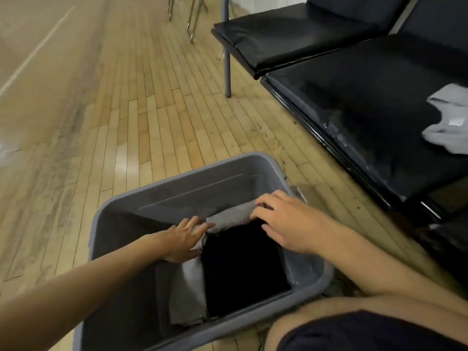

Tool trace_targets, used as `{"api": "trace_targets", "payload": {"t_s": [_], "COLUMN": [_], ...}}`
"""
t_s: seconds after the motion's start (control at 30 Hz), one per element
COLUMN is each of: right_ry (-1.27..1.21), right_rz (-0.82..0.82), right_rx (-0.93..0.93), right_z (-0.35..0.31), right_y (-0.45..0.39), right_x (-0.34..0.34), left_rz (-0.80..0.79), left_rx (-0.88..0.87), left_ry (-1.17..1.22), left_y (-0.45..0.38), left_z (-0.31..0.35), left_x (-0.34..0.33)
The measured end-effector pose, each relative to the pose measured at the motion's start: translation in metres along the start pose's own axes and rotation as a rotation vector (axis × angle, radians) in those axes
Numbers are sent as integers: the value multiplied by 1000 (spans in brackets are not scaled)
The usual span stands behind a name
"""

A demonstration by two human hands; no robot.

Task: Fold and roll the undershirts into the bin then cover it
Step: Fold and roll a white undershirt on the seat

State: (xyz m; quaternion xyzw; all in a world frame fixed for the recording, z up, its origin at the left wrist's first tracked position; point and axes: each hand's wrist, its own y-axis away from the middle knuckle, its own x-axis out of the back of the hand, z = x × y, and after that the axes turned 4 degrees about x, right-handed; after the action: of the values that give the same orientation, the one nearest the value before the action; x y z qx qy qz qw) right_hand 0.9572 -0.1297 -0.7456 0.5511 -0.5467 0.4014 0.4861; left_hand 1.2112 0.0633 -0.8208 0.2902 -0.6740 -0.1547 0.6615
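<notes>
Both hands are working inside the grey bin (177, 188), which is standing on the wooden floor (141, 117) just in front of the person's knees. The left hand (186, 239) is lying nearly flat, fingers straight and spread, pressing against the grey undershirt (228, 219) near the middle of the bin. The right hand (283, 221) is curling its fingertips over the far end of that same undershirt, close to the bin's right wall, and seems to be pinching the cloth, though the fingertips are partly hidden.

A black undershirt (240, 262) is lying folded against the right wall, and another grey piece (187, 295) is sitting beside it toward the near edge. Judging by this, the person is tucking a folded shirt into place along the far side of the packed clothes, so the packing step is under way and the covering is not yet begun.

One more light grey undershirt (448, 122) is lying unfolded on the black padded bench (354, 110) to the right, well apart from the bin. The next move probably calls for letting go, reaching to the bench, and folding and rolling that shirt. No lid is showing anywhere.

Chrome chair legs (192, 19) are standing at the far end of the floor, and a pale painted line (38, 46) is crossing the boards at the far left.
</notes>
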Motion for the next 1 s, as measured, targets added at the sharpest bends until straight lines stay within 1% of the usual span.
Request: {"api": "trace_targets", "payload": {"t_s": [0.1, 0.2, 0.27, 0.33, 0.4, 0.47, 0.6, 0.7, 0.77, 0.87, 0.93, 1.0], "right_ry": [83, 173, 236, 277, 259, 236, 243, 156, 112, 43, -15, -80], "right_rz": [23, 14, 24, 56, 75, 111, 208, 294, 320, 293, 258, 269], "right_rx": [-76, -133, -207, -308, -436, -608, -998, -1201, -1261, -1303, -1337, -1384], "right_z": [2, 12, 22, 37, 56, 78, 110, 123, 129, 139, 142, 144], "right_y": [31, 68, 100, 137, 181, 228, 336, 410, 444, 475, 495, 520], "right_x": [34, 78, 112, 148, 183, 220, 276, 289, 281, 246, 226, 213], "left_rz": [133, 365, 487, 570, 658, 720, 760, 728, 701, 693, 652, 596], "left_rx": [-114, -277, -369, -445, -529, -596, -747, -818, -851, -894, -875, -867], "left_ry": [23, 90, 126, 142, 98, 53, -16, -82, -86, -40, -29, -60], "left_y": [2, 3, 2, -1, -7, -10, -22, -27, -25, -28, -40, -60], "left_z": [21, 51, 75, 106, 144, 191, 300, 386, 444, 516, 549, 566], "left_x": [48, 116, 168, 218, 265, 311, 391, 433, 450, 458, 443, 419]}}
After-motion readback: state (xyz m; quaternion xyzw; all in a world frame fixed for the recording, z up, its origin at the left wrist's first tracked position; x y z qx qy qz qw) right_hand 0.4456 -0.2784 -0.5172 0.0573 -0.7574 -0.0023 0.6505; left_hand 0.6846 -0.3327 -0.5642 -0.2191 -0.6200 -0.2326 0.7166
